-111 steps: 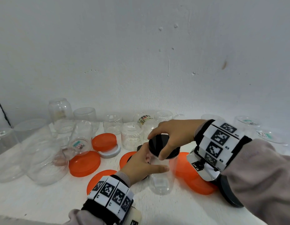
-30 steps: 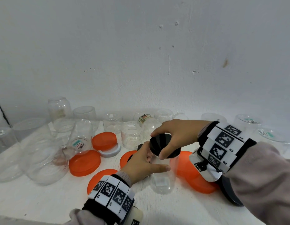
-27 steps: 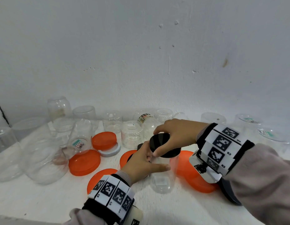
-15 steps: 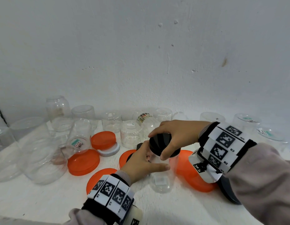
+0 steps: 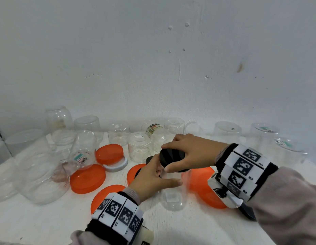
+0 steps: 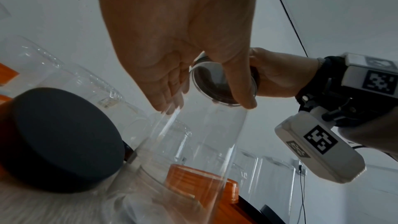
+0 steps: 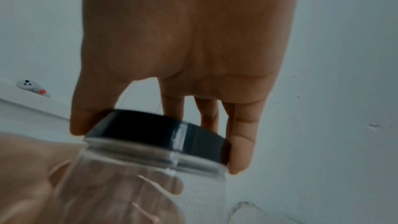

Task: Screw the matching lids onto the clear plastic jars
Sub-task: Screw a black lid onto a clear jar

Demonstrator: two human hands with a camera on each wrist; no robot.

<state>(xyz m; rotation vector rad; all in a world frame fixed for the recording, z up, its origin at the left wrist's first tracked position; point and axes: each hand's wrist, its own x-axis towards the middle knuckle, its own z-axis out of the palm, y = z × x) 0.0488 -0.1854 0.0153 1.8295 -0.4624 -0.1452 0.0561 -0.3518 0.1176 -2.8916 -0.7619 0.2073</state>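
A tall clear plastic jar stands upright on the white table near its middle. My left hand wraps round its upper body, thumb across the front. A black round lid sits on the jar's mouth, and my right hand grips that lid from above with thumb and fingers round its rim. The right wrist view shows the black lid seated on the jar's neck. In the left wrist view the jar rises from below to the lid.
Several orange lids lie flat around the jar, one stacked on a white lid. A second black lid lies just left of the jar. Many clear jars stand along the wall, and large ones at the left.
My right hand has shifted slightly round the black lid, twisting it on the jar. My left hand and the jar have stayed in place.
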